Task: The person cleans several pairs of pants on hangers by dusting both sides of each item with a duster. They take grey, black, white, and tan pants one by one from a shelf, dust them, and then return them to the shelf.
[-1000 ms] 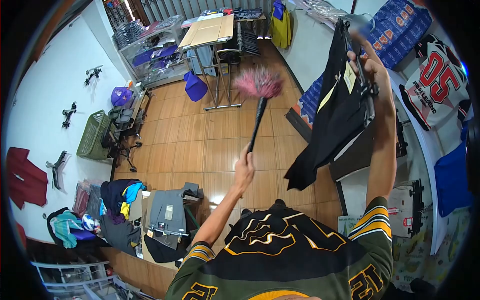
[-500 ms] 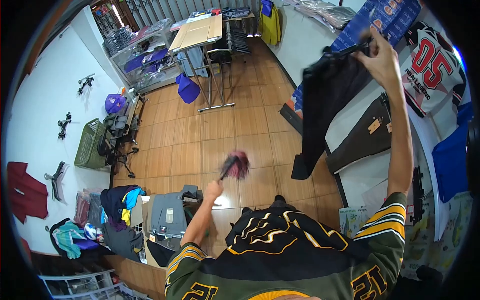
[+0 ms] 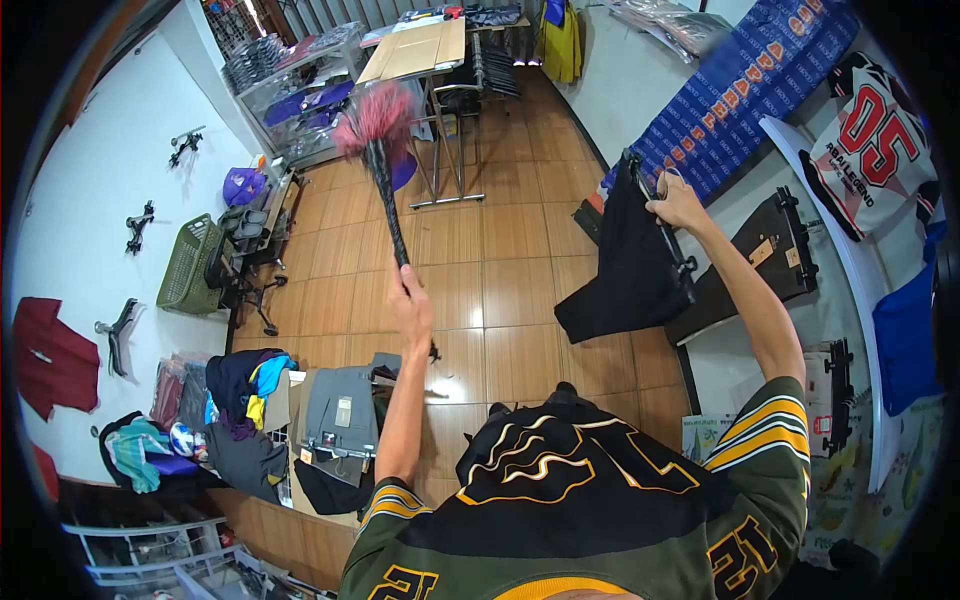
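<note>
My left hand [image 3: 408,305] is closed round the black handle of a duster [image 3: 392,215], whose fluffy pinkish-red head points up and away, slightly blurred. At the right, my right hand [image 3: 680,203] grips a black clip hanger [image 3: 682,258] near its middle. Black trousers [image 3: 622,275] hang from that hanger, spread out to its left above the floor. Beyond the trousers a blue banner [image 3: 720,110] with orange letters slants down. Dark brown trousers [image 3: 740,265] on another hanger are just right of my right forearm.
Folded grey trousers [image 3: 338,415] and piled clothes [image 3: 240,400] lie at the lower left. A green basket [image 3: 190,268] is by the left wall. A folding table [image 3: 415,52] stands at the back beside shelves of packed clothes. A jersey [image 3: 870,140] hangs at the right.
The duster has swung up and left, its head now raised. My right hand has lowered the hanger and black trousers toward me, uncovering more of the banner.
</note>
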Action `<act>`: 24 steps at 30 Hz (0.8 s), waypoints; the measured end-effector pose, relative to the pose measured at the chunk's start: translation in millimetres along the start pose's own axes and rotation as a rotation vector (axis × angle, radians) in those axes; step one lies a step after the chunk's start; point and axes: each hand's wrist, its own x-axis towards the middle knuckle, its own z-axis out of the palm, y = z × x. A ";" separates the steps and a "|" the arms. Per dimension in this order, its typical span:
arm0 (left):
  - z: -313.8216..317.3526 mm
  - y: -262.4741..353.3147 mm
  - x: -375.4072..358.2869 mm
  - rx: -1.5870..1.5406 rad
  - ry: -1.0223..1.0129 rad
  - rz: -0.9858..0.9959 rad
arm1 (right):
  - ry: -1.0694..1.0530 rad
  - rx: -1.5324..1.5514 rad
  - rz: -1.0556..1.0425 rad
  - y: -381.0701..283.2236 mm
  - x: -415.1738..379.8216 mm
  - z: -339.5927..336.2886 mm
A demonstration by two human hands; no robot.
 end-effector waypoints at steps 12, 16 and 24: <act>59.9 -235.1 -132.2 0.683 -1.020 -0.167 | 0.020 0.812 -0.038 -129.2 -47.2 -98.0; 18.8 -178.3 -92.7 0.611 -0.575 -0.170 | 0.014 0.804 -0.119 -139.4 -53.2 -109.0; 55.6 -5.0 -73.9 -0.001 -0.252 0.145 | -0.219 1.174 -0.291 -161.6 -25.3 -94.0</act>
